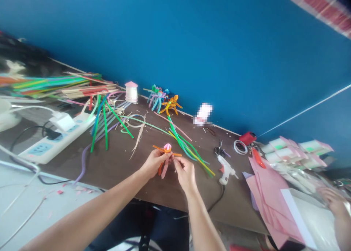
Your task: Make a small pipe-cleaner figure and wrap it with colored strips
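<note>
Between my two hands, just above the dark table, is a small figure of orange and pink pipe cleaners (pixel 167 148) with a pink rounded top. My left hand (pixel 157 161) is closed around its left side, and pink and orange ends hang below the fingers. My right hand (pixel 185 171) pinches at its right side, near an orange end that sticks out; what exactly those fingertips hold is too small to make out. Beyond my hands lie loose green and yellow pipe cleaners (pixel 186 143). Finished-looking pipe cleaner figures, an orange one (pixel 171 105) and a blue one (pixel 157 100), stand by the wall.
A white power strip (pixel 49 141) and a heap of coloured pipe cleaners (pixel 57 84) lie at left. To the right are a glue gun (pixel 227 170), scissors (pixel 219 148), a tape roll (pixel 240 147) and pink sheets (pixel 270 196). Another person's hand (pixel 333 200) shows at far right.
</note>
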Demonstrator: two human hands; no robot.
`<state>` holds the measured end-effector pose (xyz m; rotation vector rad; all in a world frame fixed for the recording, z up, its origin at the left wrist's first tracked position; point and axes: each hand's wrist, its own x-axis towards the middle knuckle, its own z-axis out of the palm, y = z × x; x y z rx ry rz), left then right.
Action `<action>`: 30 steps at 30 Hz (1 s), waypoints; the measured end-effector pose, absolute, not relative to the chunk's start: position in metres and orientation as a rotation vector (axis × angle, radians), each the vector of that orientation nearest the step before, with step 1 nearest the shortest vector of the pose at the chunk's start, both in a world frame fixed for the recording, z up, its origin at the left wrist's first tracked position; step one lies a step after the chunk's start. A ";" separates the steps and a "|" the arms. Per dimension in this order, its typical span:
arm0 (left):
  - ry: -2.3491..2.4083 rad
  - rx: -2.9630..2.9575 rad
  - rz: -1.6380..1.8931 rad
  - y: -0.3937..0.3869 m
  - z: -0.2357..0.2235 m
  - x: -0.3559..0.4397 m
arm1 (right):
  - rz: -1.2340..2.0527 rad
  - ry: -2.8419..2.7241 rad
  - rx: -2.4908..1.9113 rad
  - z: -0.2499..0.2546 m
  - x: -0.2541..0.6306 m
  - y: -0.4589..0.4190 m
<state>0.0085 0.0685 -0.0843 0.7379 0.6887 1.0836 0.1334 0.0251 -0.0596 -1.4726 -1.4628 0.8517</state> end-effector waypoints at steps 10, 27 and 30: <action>0.799 0.911 1.114 0.069 -0.092 0.010 | 0.793 -1.534 -1.476 -0.058 0.127 0.022; 0.738 1.146 0.946 0.063 -0.093 0.011 | 0.619 -1.918 -1.649 -0.002 0.141 0.035; 0.694 1.133 0.917 0.062 -0.089 0.010 | 1.007 -1.668 -1.585 -0.006 0.149 0.049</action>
